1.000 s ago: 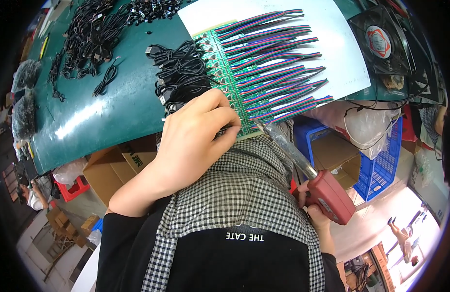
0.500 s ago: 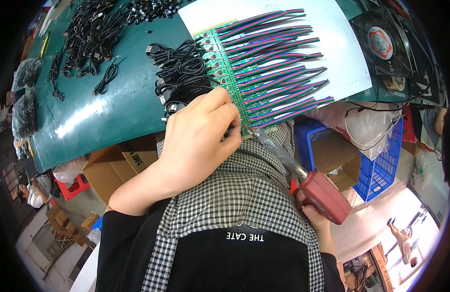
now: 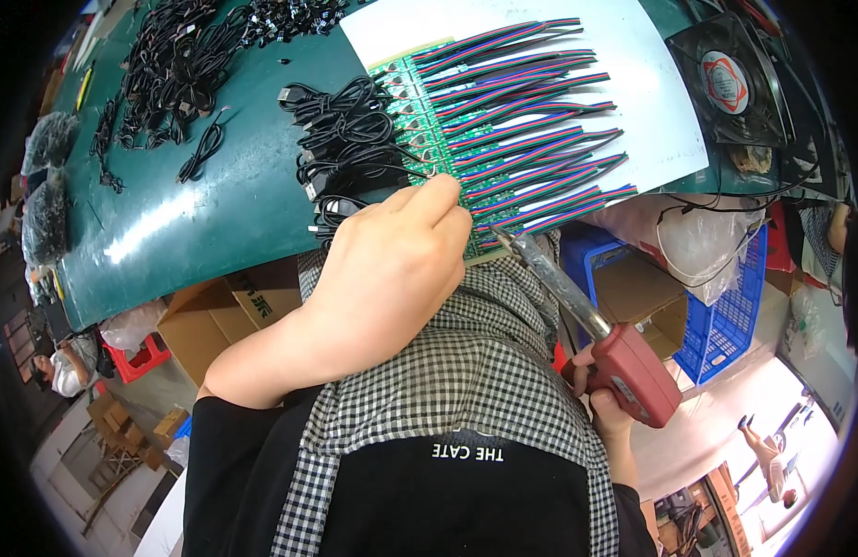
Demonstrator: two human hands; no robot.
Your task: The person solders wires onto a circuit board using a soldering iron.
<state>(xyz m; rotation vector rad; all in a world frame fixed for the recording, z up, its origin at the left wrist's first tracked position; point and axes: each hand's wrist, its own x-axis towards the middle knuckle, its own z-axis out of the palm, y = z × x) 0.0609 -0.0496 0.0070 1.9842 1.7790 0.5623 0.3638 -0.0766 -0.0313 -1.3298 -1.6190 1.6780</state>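
The board [image 3: 436, 130] lies on a white sheet [image 3: 661, 121] over the green table [image 3: 252, 176], its near end at the edge beside the apron [image 3: 457, 371]. Striped wires [image 3: 531, 102] in red, blue, green and black run from its right side across the sheet, and coiled black cables [image 3: 350, 139] lie bunched along its left side. The left hand [image 3: 396, 265] is over the near part of the board, back upward, thumb and fingers drawn together; the fingertips are hidden under the knuckles, so I cannot tell whether they grip a cable end. The right hand [image 3: 600, 385] is closed around the red handle of an iron [image 3: 638, 376], which slants up and to the left, its tip over the board's near end, by the lowest wires and just right of the left hand. Farther left on the table are a single cable [image 3: 204, 148] and a tangled black heap [image 3: 174, 65]. A fan [image 3: 726, 82] stands right of the sheet, with a blue crate [image 3: 726, 325] below the table's edge.
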